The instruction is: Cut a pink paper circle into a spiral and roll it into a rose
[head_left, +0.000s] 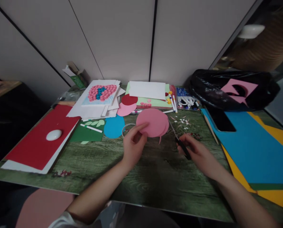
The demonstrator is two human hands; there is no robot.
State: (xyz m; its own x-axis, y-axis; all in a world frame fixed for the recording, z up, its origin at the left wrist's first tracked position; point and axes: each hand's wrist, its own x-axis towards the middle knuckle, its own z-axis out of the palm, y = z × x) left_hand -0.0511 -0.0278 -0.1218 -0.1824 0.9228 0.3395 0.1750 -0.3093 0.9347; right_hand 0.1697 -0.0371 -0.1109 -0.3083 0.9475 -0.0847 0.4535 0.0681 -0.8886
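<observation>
The left hand (133,148) pinches a round piece of pink paper (150,122) between thumb and fingers, holding it up over the green wood-look table (141,177). The right hand (194,148) grips a pair of scissors with black handles (184,149), and their thin blades are by the right edge of the pink round. A second pink edge peeks out there, so it may be two layers. A thin pink strip (160,140) hangs down below. The round shape looks mostly cut out, with maybe just a bit of edge left to trim.

Just past the left hand are a silver ring (128,129) and a round blue piece of paper (114,126). Behind them, a smaller pink round (127,109) and a dark red round (130,99) look all cut out. Little white paper bits (182,121) lie near the scissors.

Farther left, pale green leaf shapes (98,123) sit on dark green paper (86,134), and a picture with a pink and blue heart (102,92) looks finished or close to it. Far right, pink paper with a round hole (231,89) rests on a shiny black plastic bag (209,91)
</observation>
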